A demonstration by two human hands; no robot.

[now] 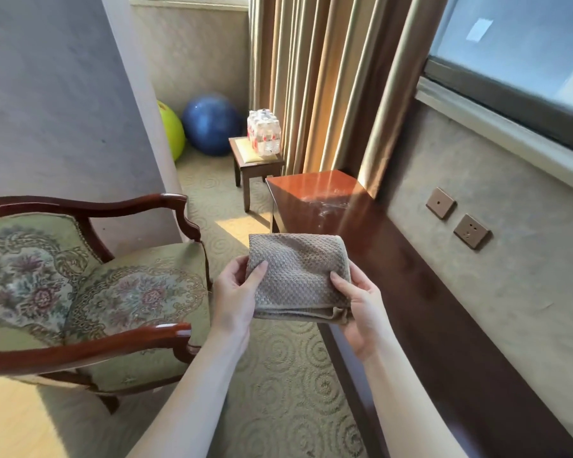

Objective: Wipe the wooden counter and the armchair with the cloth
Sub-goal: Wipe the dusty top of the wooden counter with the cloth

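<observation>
A folded grey-brown textured cloth (296, 276) is held up in front of me over the carpet. My left hand (234, 299) grips its left edge and my right hand (358, 305) grips its lower right corner. The dark wooden counter (411, 276) runs along the wall on the right, its far end lit by sun and showing pale dust marks. The armchair (90, 292), with a floral seat and glossy wooden arms, stands at the left, apart from both hands.
A small stool (245, 161) carrying a pack of water bottles (264, 132) stands beyond the counter. A blue ball (209, 123) and a green ball (172, 128) lie in the far corner. Curtains (321, 77) hang at the window. Two wall sockets (457, 216) sit above the counter.
</observation>
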